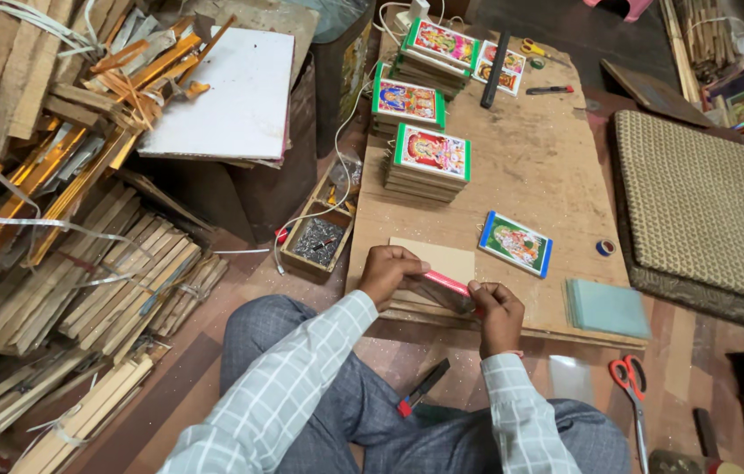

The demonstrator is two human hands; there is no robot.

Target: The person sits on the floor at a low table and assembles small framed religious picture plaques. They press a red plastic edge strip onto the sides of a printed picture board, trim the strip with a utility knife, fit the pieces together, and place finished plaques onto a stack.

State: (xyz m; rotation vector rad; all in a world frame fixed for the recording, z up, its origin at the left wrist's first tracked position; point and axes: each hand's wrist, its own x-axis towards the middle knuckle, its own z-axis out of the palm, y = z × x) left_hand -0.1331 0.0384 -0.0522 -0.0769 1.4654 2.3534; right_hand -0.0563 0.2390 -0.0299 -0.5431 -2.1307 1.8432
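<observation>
Head view: left hand (389, 270) and right hand (496, 309) closed on ends of red-edged frame (444, 287), held tilted above plywood board's (530, 167) near edge; apparently mid-assembly; calls for steady, level seating next.

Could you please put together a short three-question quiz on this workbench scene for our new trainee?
1. True or false: both hands grip the pink-edged frame.
2. What lies on the floor near the person's right knee? A) red-handled scissors B) a hammer C) a paintbrush
3. What colour is the border of the single picture lying alone on the board?

Key
1. True: the left hand and right hand hold it at opposite ends.
2. A, the scissors.
3. Blue.
</observation>
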